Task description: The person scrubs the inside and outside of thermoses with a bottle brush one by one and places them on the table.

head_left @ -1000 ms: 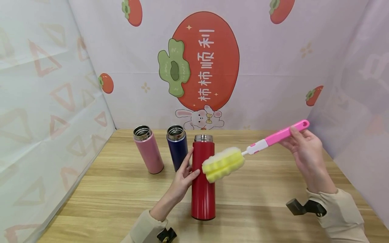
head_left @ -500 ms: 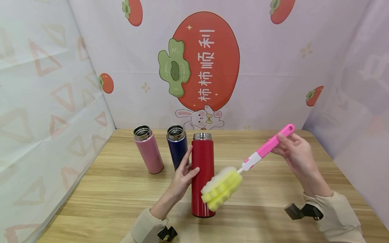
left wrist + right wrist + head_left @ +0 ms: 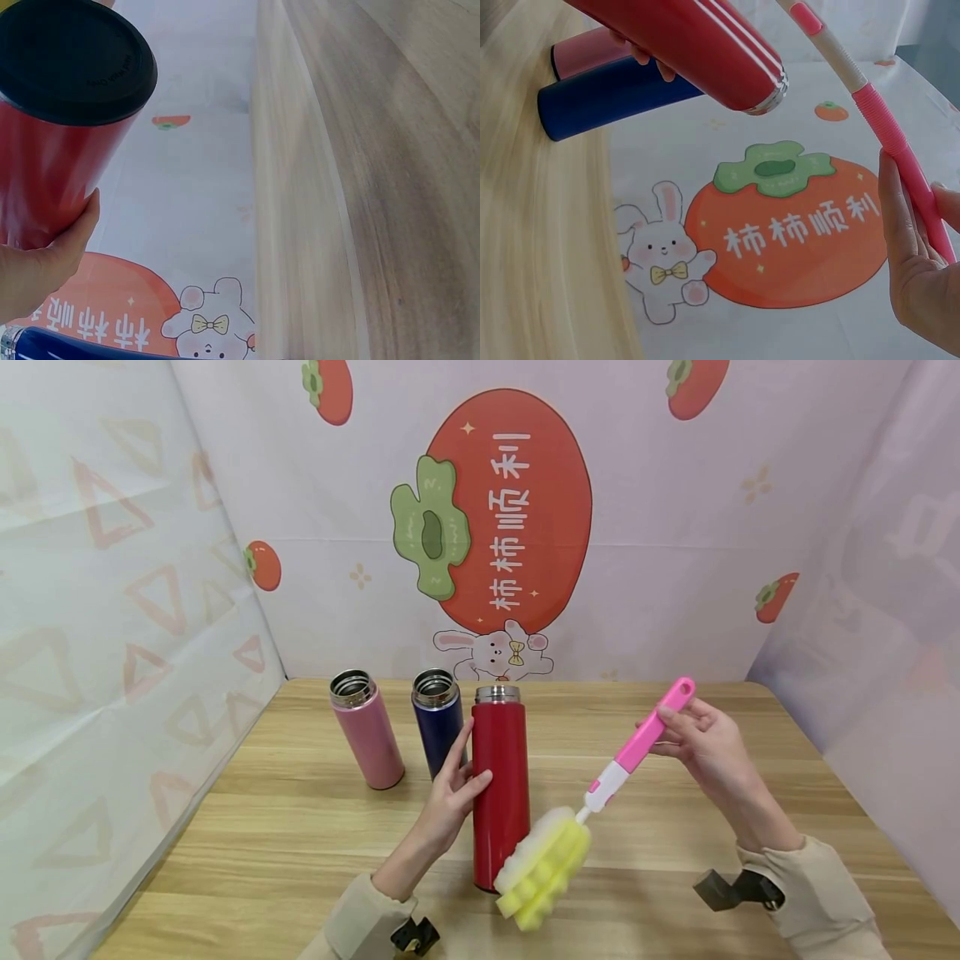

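Note:
My left hand [image 3: 444,806] grips a red thermos bottle [image 3: 500,768] around its side, with the thumb in front. The bottle has no lid on its steel mouth [image 3: 497,694] and stands nearly upright. Its black base [image 3: 75,56] shows in the left wrist view, lifted off the table. On the other side, my right hand [image 3: 712,752] pinches the pink handle [image 3: 647,733] of a bottle brush near its end. The brush's yellow-and-white sponge head [image 3: 551,867] points down and left, overlapping the lower right of the red bottle in the head view.
Behind and left of the red bottle stand a navy thermos bottle [image 3: 437,722] and a pink thermos bottle [image 3: 369,739], both lidless. The wooden table [image 3: 262,860] ends at a printed cloth backdrop [image 3: 660,527], with cloth walls on both sides.
The brush has swung downward, its sponge moving from the red bottle's middle to its base. My right hand has shifted left and lower; the red bottle has risen slightly in view.

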Motion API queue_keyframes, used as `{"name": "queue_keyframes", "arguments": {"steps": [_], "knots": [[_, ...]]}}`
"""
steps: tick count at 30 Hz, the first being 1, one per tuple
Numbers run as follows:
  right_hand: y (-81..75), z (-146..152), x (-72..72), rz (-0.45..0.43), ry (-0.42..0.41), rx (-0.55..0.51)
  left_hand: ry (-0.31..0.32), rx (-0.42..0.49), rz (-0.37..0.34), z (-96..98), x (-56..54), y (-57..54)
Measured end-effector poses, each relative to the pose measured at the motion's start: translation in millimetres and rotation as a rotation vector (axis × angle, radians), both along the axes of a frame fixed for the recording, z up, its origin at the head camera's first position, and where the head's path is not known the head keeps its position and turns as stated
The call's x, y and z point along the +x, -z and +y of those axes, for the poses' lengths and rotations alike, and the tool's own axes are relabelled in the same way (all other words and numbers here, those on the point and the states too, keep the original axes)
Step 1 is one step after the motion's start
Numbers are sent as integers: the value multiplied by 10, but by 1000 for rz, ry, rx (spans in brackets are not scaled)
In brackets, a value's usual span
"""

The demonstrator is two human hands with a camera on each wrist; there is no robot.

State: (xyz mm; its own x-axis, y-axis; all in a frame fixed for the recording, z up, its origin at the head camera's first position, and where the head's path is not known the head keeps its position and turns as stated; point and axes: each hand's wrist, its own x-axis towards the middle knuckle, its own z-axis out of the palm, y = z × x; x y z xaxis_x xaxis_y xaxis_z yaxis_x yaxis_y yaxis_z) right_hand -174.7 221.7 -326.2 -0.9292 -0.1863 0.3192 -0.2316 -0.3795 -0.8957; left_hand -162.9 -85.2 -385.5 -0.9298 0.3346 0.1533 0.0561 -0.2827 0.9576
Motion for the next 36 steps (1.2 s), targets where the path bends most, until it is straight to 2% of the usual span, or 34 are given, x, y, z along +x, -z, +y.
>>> {"name": "queue_keyframes", "arguments": {"steps": [8, 17, 26, 33, 36], "knots": [[1, -12, -18, 16, 28, -13, 15, -2, -21, 0, 13, 28], [-79, 42, -70, -25, 69, -197, 40, -22, -9, -24, 27, 65], [-207, 129, -123, -45, 110, -279, 69, -31, -27, -41, 49, 85], [-304, 178, -168, -60, 242, -296, 95, -8, -35, -45, 59, 92], [-323, 189, -186, -59, 269, -328, 109, 6, -33, -47, 61, 90]]}}
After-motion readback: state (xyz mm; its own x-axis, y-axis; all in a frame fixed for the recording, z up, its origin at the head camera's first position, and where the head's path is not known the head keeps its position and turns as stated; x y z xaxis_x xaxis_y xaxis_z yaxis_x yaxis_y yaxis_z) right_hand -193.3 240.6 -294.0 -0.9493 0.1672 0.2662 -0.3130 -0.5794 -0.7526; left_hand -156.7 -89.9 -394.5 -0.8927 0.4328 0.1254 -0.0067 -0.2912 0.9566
